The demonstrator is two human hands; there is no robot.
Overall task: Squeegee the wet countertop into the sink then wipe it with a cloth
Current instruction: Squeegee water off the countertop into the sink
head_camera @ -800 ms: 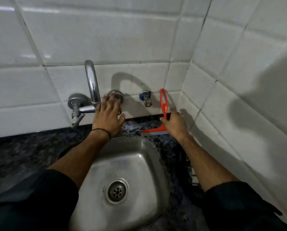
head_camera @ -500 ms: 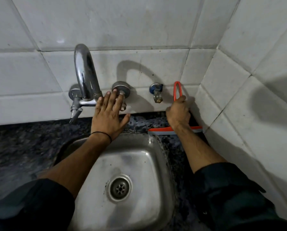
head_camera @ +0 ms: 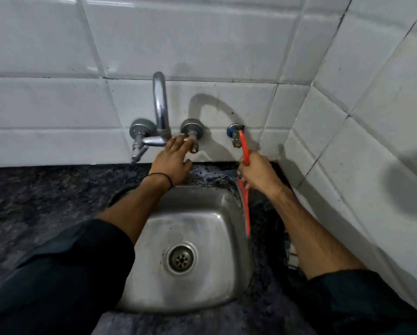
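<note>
My right hand (head_camera: 257, 172) grips the handle of an orange squeegee (head_camera: 245, 206). Its blade runs along the right rim of the steel sink (head_camera: 154, 286), from near my hand toward me. The handle's top pokes up past my fingers toward the wall. My left hand (head_camera: 172, 163) lies flat, fingers spread, on the wet dark stone countertop (head_camera: 45, 201) behind the sink, fingertips just under the tap (head_camera: 160, 110) and its right valve. A cloth is partly visible under my right forearm (head_camera: 290, 257).
White tiled walls meet in a corner at the right, close to my right arm. A small blue-collared valve (head_camera: 235, 135) sticks out of the back wall above the squeegee. The drain (head_camera: 181, 258) sits at the sink's middle. Countertop stretches off to the left.
The squeegee blade has swung from lying across the counter behind the sink to lying lengthwise along the sink's right rim. My left hand stayed by the tap. The camera pulled back.
</note>
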